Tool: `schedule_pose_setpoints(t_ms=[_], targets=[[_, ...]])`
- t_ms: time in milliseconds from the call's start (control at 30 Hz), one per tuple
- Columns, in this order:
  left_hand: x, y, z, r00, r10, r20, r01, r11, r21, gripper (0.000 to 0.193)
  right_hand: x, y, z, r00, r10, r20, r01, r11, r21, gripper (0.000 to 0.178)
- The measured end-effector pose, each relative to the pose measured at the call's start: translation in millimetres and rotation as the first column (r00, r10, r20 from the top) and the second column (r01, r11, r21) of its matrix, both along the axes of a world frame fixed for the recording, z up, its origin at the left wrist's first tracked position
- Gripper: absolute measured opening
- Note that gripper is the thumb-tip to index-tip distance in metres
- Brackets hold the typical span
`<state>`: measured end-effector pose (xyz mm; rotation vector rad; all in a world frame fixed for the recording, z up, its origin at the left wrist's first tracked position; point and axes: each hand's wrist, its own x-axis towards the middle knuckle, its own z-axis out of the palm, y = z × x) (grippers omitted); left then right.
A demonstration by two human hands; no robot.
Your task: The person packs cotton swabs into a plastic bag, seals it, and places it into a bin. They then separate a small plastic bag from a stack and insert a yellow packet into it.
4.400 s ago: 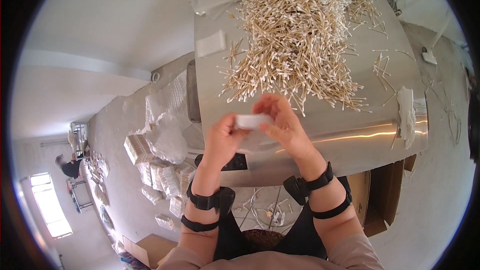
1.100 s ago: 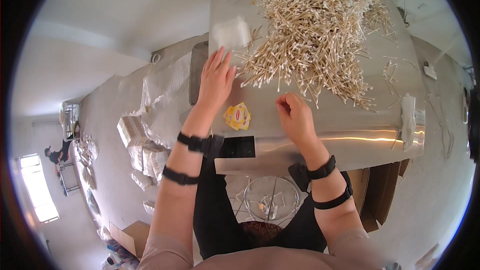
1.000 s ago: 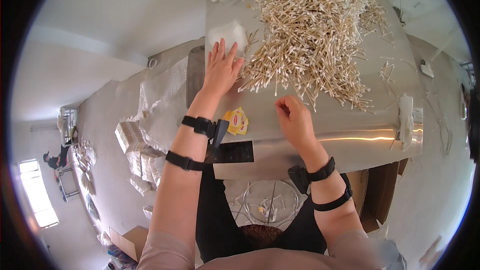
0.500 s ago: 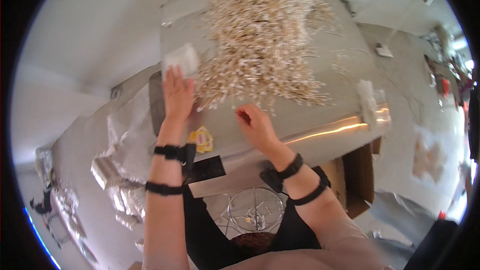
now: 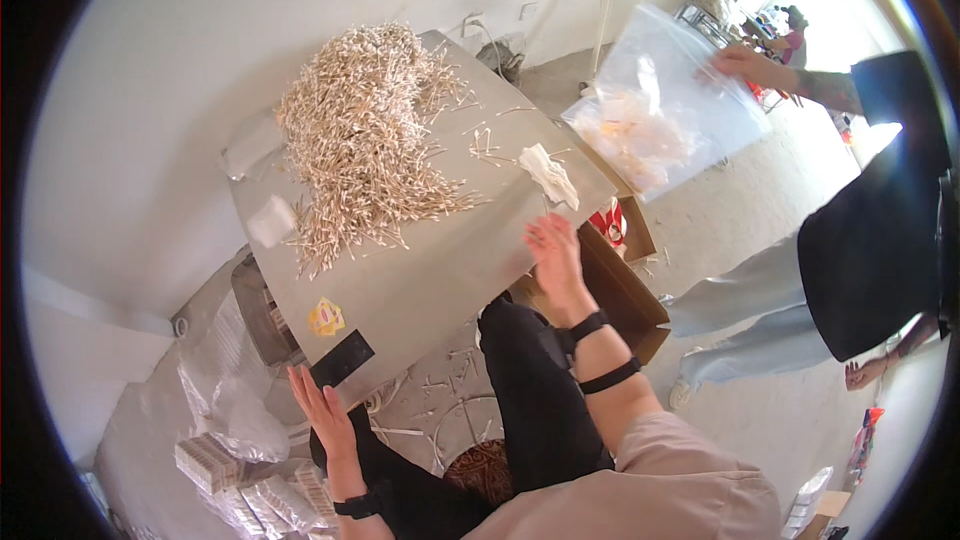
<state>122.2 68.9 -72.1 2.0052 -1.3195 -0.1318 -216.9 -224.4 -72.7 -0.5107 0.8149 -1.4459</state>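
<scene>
A big heap of thin pale sticks (image 5: pixel 365 145) lies on a grey metal table (image 5: pixel 440 270). A small white packet (image 5: pixel 271 220) rests beside the heap's left side. My left hand (image 5: pixel 318 410) hangs open below the table's near corner, holding nothing. My right hand (image 5: pixel 553 255) is open at the table's right edge, fingers spread, with nothing in it. A yellow sticker (image 5: pixel 326 317) and a black patch (image 5: pixel 342 359) sit near the table's front corner. A crumpled white cloth (image 5: pixel 550 174) lies on the right end of the table.
Another person (image 5: pixel 870 210) in a black top stands at the right, holding a large clear plastic bag (image 5: pixel 660 120). An open cardboard box (image 5: pixel 620 270) sits on the floor by the table. Wrapped bundles and plastic sheeting (image 5: pixel 225 440) lie at lower left.
My view has swung to the right. My left hand has left the white packet and dropped below the table. My right hand moved off the sticks to the table's right edge. Another person has come into view.
</scene>
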Motion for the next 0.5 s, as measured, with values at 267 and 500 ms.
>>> schedule_pose_setpoints(t_ms=[267, 500], targets=[[-5.7, 65.4, -32.0, 0.976, 0.169, 0.137, -0.172, 0.985, 0.007, 0.044, -165.3, -19.5, 71.4, 0.635, -0.607, -0.477, 0.511, 0.794, -0.330, 0.078], [-25.3, 62.6, -36.1, 0.959, 0.237, 0.158, -0.257, 0.959, 0.118, 0.035, -205.8, -57.1, 160.5, 0.772, -0.492, -0.402, 0.199, 0.788, -0.583, 0.040]])
